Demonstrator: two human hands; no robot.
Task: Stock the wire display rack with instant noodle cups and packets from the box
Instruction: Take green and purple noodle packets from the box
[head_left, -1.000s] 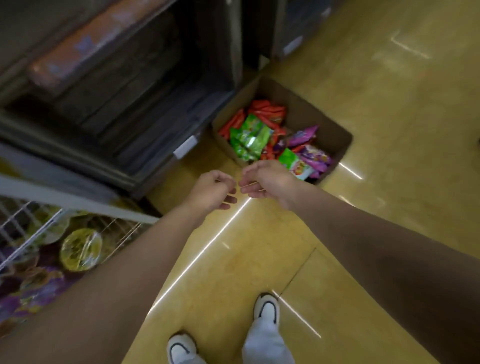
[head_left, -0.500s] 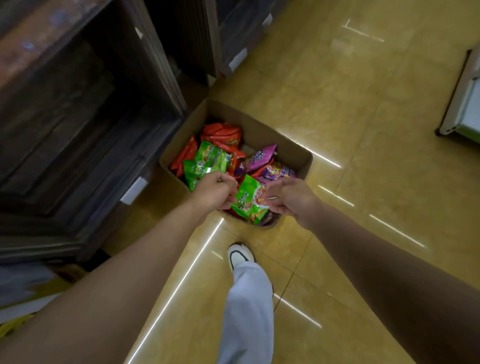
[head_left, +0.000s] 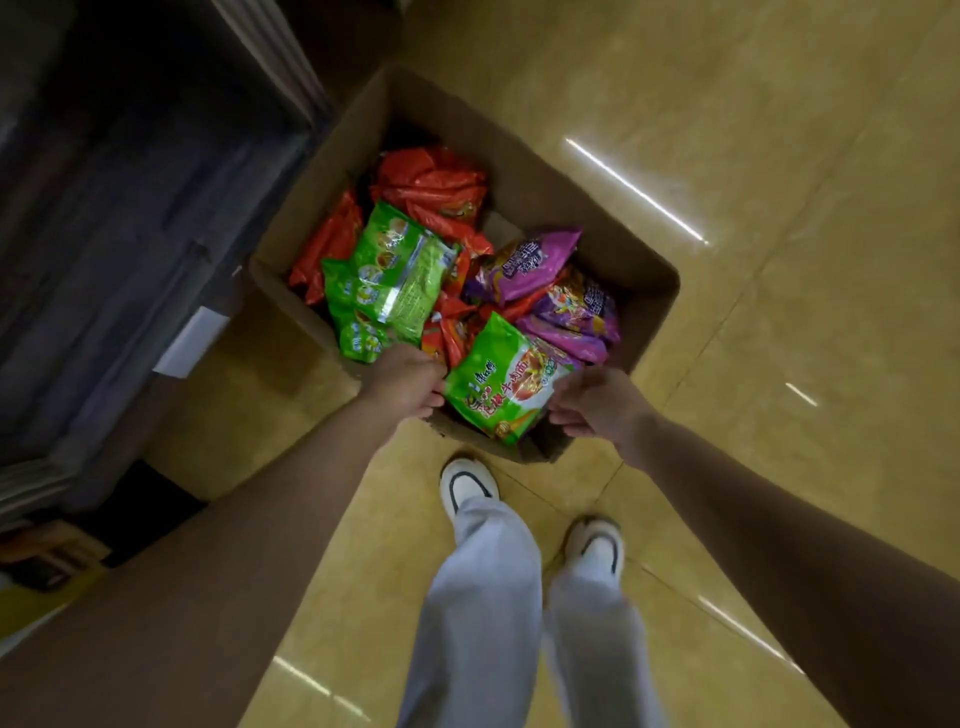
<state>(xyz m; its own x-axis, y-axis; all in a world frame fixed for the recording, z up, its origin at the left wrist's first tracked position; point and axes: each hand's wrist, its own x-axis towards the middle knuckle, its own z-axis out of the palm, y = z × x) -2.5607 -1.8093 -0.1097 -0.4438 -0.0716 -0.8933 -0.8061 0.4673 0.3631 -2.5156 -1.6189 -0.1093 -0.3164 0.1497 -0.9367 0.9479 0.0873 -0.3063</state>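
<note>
You are standing over the cardboard box (head_left: 613, 244) on the tan tiled floor (head_left: 779, 156), with both arms reaching down to its near edge. The green packet (head_left: 501, 382) you are after lies at the near end of the box, tilted up against the near wall, printed face toward you. Its long axis runs from the upper left down to the lower right, and its lower corner pokes out over the box rim. Your left hand (head_left: 408, 382) sits at the packet's left edge with the fingers curled under; they look pinched on that edge, though the fingertips are hidden behind the knuckles. Your right hand (head_left: 597, 402) sits at the packet's right edge, fingers curled in, thumb and fingertips closing on the wrapper's side seam. So the packet hangs between your two hands, its middle free and each short side caught by one hand. Behind it in the box lie another green packet (head_left: 395, 280) turned back-side up, a heap of red packets (head_left: 434, 187) toward the far corner, and purple packets (head_left: 540, 262) on the right. Dark wooden shelving (head_left: 130, 208) stands just left of the box. Your white shoes (head_left: 465, 486) and pale trousers (head_left: 483, 597) are below.
</note>
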